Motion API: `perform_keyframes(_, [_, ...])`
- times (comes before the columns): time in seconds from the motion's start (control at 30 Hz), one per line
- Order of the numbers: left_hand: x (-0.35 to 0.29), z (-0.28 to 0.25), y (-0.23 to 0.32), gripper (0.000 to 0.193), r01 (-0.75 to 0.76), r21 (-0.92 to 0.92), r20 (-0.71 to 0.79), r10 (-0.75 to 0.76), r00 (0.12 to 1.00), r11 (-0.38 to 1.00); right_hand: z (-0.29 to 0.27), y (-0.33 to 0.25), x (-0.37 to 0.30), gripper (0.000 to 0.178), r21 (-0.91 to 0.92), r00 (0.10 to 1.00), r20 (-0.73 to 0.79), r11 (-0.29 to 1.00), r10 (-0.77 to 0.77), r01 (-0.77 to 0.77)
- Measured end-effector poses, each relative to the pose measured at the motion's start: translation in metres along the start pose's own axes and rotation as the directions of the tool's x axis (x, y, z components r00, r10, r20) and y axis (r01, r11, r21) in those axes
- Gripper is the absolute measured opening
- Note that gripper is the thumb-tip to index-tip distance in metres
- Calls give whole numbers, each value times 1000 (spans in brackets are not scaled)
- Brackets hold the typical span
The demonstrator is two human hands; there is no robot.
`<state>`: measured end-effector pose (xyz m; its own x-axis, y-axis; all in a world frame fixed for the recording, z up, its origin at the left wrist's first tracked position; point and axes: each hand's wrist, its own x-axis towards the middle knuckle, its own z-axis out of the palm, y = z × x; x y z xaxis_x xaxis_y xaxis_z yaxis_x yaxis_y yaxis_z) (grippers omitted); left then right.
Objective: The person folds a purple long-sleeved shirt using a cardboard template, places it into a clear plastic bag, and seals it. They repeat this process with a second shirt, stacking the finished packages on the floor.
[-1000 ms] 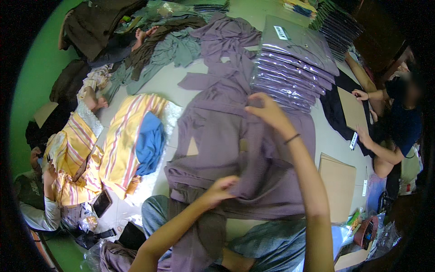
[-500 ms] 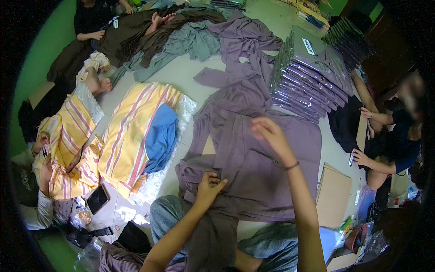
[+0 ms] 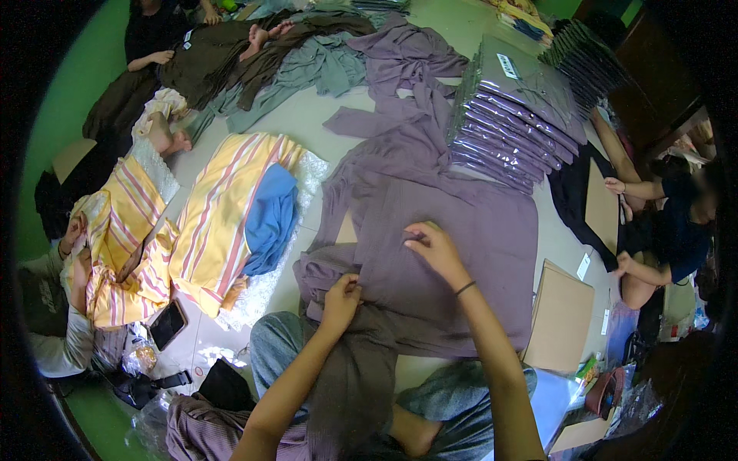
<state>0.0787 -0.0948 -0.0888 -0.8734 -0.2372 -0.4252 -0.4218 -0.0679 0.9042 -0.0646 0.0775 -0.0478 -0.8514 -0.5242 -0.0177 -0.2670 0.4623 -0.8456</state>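
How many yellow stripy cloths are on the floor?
2: one yellow striped cloth lies flat beside the blue cloth; another sits further left, in a person's lap. More may be hidden.

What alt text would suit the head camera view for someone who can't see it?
Seen from above, a person's left hand and right hand grip a mauve garment spread on the floor, beside a stack of bagged mauve garments and striped yellow cloth.

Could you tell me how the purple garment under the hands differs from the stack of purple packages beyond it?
The purple garment lies loose, spread flat and creased on the floor; the stack of purple packages is folded, wrapped in clear glossy bags and layered. Both hands touch the garment; none touches the stack. They share the same muted purple.
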Motion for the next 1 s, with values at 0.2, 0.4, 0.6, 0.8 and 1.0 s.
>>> perform_keyframes(0.2, [-5,8,13,28,144,21,79,-145,986,989,10,-7,-61,24,383,933,-336,924,128,11])
perform_keyframes(0.4, [20,-4,12,31,-279,113,-108,291,950,953,65,-10,-147,28,881,808,214,248,549,-402])
perform_keyframes(0.6, [-13,-8,17,39,-97,495,-62,146,987,863,91,3,-148,26,961,798,271,-193,538,-196])
perform_keyframes(0.8, [-17,15,13,41,-29,846,-34,108,994,532,103,9,-137,25,961,721,255,-252,644,-114])
perform_keyframes(1.0, [-32,-15,25,25,-122,743,9,172,985,659,104,8,-139,22,960,767,234,-265,598,-87])
